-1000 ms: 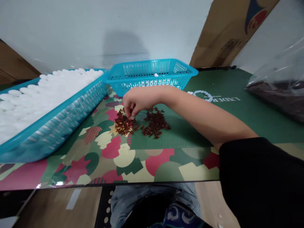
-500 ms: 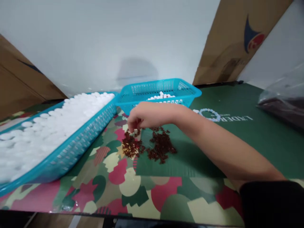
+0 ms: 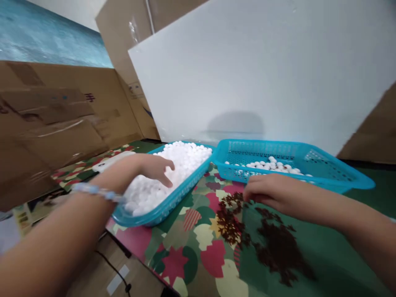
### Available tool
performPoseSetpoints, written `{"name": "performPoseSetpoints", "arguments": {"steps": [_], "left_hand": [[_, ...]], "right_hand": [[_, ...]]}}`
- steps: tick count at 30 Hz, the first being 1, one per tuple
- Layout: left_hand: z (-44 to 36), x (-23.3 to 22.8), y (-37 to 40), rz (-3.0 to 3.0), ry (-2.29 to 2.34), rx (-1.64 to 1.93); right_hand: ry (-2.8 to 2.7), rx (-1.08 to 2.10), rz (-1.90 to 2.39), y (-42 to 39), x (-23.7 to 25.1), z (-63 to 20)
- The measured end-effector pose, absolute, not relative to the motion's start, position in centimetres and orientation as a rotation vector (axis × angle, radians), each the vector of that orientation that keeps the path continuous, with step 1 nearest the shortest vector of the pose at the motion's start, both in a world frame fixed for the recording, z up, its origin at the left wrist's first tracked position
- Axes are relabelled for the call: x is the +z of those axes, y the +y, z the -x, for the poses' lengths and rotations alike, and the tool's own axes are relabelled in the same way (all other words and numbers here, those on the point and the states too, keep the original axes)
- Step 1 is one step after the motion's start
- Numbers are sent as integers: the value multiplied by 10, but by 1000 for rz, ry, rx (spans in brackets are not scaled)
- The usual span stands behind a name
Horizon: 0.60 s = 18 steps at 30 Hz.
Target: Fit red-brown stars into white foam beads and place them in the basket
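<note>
My left hand, with a pale beaded bracelet on its wrist, reaches over a blue basket heaped with small white balls. Its thumb and forefinger are apart, and nothing shows between them. My right hand is bent down at a loose pile of small dark brown, branching pieces. Its fingertips are drawn together and partly hidden, so I cannot make out what they hold. A second brown pile lies just to the right, below my right forearm.
Behind my right hand stands another blue basket with some white balls, a few showing brown specks. A white board rises at the back. Cardboard walls off the left. The patterned table covering ends at the front edge.
The view has swung left, so the baskets appear further right. My left hand has come into view over the full basket. My right hand is still at the left brown pile.
</note>
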<state>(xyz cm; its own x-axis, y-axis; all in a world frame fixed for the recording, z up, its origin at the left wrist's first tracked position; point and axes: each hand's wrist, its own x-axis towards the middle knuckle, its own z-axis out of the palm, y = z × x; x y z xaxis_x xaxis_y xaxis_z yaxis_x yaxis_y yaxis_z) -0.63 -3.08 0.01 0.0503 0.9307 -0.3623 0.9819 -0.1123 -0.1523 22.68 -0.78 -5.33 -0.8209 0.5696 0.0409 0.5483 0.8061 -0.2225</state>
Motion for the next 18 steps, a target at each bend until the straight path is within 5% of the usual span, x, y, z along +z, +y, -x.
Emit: {"name": "performPoseSetpoints", "arguments": {"steps": [18], "left_hand": [[16,-19,-20,-2223,2128,-431]], "right_hand": [[-2804,365,913,-2,-52,-236]]}}
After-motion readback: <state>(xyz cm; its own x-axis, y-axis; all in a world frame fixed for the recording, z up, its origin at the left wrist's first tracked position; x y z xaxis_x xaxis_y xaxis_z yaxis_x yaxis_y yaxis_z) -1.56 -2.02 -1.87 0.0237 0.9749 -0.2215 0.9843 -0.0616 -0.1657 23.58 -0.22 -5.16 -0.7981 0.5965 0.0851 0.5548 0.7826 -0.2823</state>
